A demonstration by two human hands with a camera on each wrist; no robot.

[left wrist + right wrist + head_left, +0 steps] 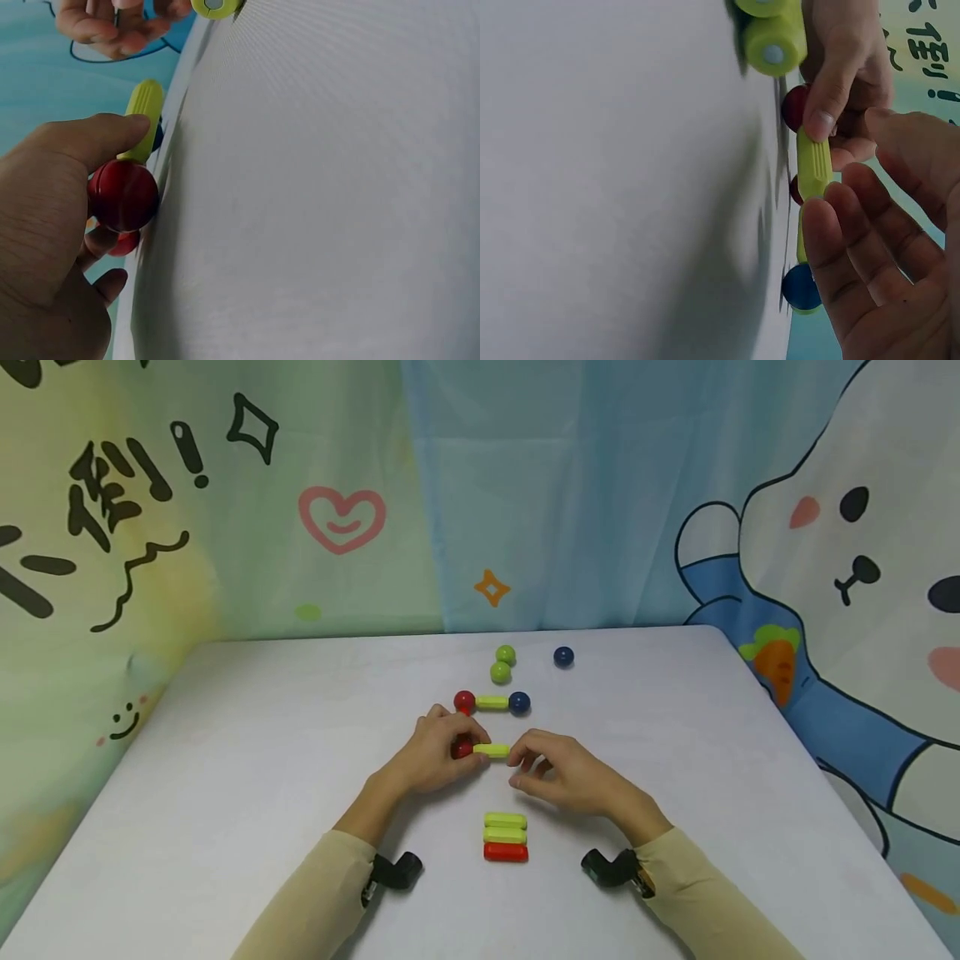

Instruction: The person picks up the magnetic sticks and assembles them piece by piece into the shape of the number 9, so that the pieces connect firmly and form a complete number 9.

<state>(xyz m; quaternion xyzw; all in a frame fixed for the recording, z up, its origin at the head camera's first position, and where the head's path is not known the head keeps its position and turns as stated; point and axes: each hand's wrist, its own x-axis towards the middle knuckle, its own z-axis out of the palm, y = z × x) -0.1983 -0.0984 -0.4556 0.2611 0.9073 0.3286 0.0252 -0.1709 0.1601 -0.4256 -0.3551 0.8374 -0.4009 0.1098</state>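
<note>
My left hand holds a red ball with a yellow-green rod joined to it, thumb pressed along the rod. Beyond that hand, another red ball, a second yellow-green rod and a dark blue ball form a row. A short piece of a red rod shows between the two red balls, partly hidden by my left fingers. Just right of the held rod's free end is my right hand, its fingers loosely bent with nothing between them and the thumb apart.
Nearer the front lie two yellow-green rods and a red rod, side by side. Two green balls and a loose dark blue ball sit toward the back edge of the white table. A printed curtain hangs behind it.
</note>
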